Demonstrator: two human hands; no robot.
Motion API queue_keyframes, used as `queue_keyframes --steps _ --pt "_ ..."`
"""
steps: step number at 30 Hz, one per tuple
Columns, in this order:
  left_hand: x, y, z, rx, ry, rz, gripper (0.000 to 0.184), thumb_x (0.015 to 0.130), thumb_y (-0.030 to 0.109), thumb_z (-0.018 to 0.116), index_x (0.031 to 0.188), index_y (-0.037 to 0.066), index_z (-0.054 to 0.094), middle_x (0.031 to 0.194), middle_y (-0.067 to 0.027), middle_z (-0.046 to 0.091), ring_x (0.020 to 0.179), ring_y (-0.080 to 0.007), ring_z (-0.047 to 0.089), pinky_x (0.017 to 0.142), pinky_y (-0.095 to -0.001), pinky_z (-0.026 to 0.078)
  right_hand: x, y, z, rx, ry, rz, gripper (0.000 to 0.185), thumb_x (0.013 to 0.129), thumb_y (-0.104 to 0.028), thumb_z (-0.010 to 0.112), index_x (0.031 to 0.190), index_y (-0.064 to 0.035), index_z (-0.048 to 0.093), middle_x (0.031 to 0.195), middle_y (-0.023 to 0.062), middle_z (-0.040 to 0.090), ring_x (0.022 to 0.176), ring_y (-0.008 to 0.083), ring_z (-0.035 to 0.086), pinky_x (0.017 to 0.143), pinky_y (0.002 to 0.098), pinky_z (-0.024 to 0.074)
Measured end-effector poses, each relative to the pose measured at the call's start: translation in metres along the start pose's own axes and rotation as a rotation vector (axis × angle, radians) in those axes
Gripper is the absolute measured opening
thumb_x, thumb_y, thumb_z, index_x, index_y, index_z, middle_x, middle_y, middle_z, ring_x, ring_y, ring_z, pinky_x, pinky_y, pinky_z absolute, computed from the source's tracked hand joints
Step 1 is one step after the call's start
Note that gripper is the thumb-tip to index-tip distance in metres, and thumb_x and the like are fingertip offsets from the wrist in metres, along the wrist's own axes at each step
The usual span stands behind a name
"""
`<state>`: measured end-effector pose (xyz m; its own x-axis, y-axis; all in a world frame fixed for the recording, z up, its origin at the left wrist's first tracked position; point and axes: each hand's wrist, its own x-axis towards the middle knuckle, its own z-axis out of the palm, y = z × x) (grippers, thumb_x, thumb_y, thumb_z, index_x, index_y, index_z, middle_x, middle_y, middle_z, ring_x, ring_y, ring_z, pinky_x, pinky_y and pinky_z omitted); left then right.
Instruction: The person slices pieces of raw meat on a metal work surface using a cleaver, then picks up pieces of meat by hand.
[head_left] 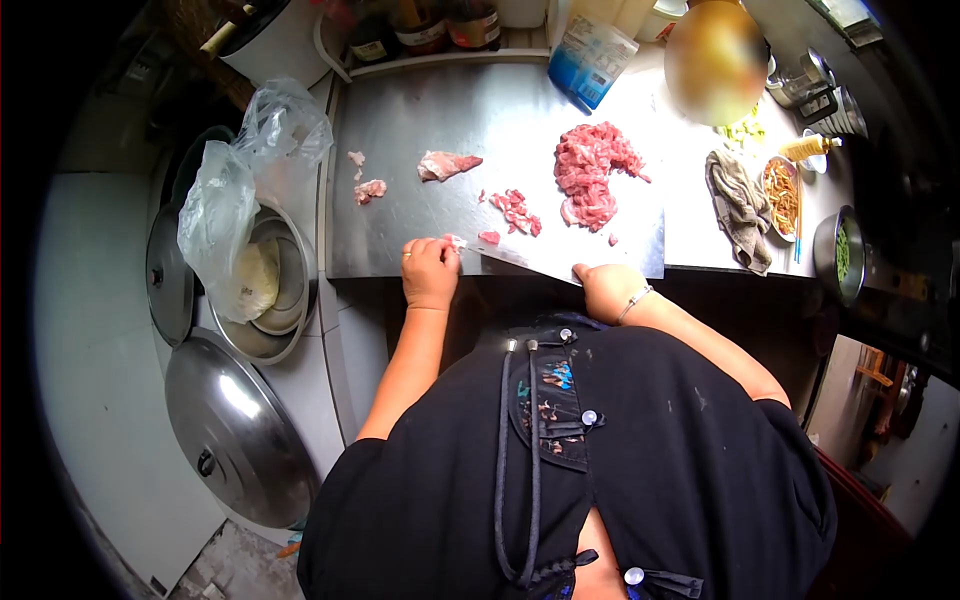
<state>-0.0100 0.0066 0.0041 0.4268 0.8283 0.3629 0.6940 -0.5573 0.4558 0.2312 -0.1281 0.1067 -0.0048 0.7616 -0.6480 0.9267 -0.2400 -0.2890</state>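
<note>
My right hand (610,292) is closed around the handle end of a knife (525,262), whose blade points left along the front edge of the metal board (390,110). At the blade's tip, my left hand (430,268) pinches a small pale piece of meat (456,242). Just beyond the blade lie a small pink meat piece (489,237) and a little heap of meat scraps (517,211). A larger pile of sliced raw meat (595,175) sits to the right. Farther back rests a fatty meat chunk (447,165), with trimmings (370,190) to its left.
On the left stand a metal basin (262,345) with a plastic bag (215,215) and a large lid (235,430). A blue-and-clear pouch (592,65) and jars (420,25) line the back. To the right are a cloth (738,210), a food dish (780,195) and a pot (840,255).
</note>
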Motion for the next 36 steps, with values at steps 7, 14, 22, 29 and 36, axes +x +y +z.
queue_keyframes --steps 7,14,22,29,36 --pt "0.018 0.003 -0.002 -0.119 0.018 -0.055 0.008 0.071 0.009 0.066 0.078 0.01 0.065 0.079 -0.0075 0.062 0.08 -0.0278 0.056 0.072 -0.0368 0.046 -0.007 0.014 0.012 -0.022 0.203 -0.118 0.018 0.077 -0.008 0.048 0.094 -0.0052 0.055 0.073 0.0184 0.063 0.072 0.0358 0.062 0.064 0.0468 0.0477" --pt "0.044 0.014 -0.013 -0.044 0.025 0.134 0.012 0.067 0.009 0.069 0.079 0.01 0.069 0.08 -0.0048 0.062 0.083 -0.0253 0.055 0.078 -0.0347 0.045 -0.016 0.016 0.014 -0.064 0.268 -0.087 0.027 0.078 -0.009 0.048 0.103 -0.0074 0.057 0.076 0.0155 0.065 0.072 0.0329 0.063 0.064 0.045 0.0487" --pt "0.062 0.042 -0.014 -0.081 -0.615 0.016 0.017 0.069 0.026 0.072 0.079 0.012 0.072 0.082 -0.005 0.064 0.084 -0.0233 0.056 0.077 -0.035 0.046 -0.011 0.023 0.023 -0.142 0.465 -0.157 0.037 0.076 -0.011 0.053 0.112 -0.0108 0.059 0.069 0.0107 0.063 0.065 0.0289 0.063 0.059 0.041 0.049" --pt "0.054 0.043 0.003 -0.009 -0.517 -0.023 0.018 0.07 0.029 0.072 0.072 0.012 0.071 0.076 -0.0057 0.064 0.081 -0.0255 0.057 0.076 -0.0364 0.045 -0.02 0.031 0.021 -0.129 0.5 -0.208 0.04 0.074 -0.012 0.055 0.114 -0.011 0.058 0.069 0.0108 0.063 0.065 0.0294 0.062 0.059 0.042 0.0485" --pt "0.034 0.025 0.01 -0.078 -0.261 0.161 0.01 0.073 0.023 0.07 0.075 0.013 0.07 0.075 -0.004 0.061 0.079 -0.0249 0.055 0.074 -0.0375 0.042 -0.032 0.041 0.023 0.223 0.364 -0.062 0.024 0.08 -0.018 0.055 0.101 -0.0114 0.064 0.079 0.0162 0.065 0.076 0.0339 0.063 0.072 0.0413 0.0495"
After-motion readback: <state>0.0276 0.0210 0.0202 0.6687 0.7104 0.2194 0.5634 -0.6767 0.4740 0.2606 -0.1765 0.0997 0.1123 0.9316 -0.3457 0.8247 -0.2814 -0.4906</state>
